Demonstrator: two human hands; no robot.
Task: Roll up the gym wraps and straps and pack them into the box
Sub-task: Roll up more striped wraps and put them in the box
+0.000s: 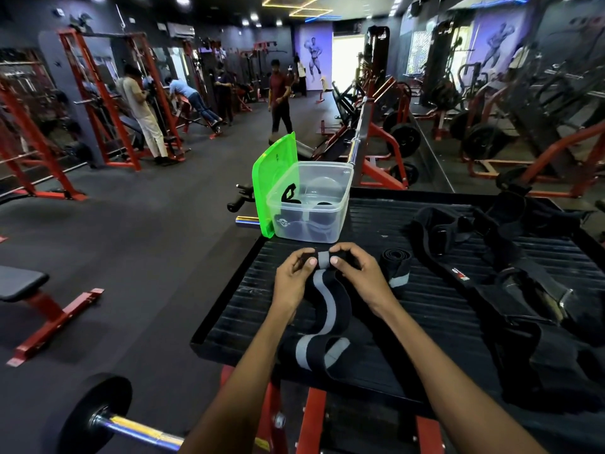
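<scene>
Head view: left hand (293, 273), right hand (355, 268) pinching one wrap (322, 309); one rolled wrap (396, 267); box (311, 204) contents unclear.

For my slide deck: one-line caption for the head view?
Both hands, left hand and right hand, roll a black-and-grey wrap before the open box.

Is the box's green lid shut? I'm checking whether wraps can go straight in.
No: the green lid stands open, upright at the left side of the clear box, whose top is uncovered.
</scene>
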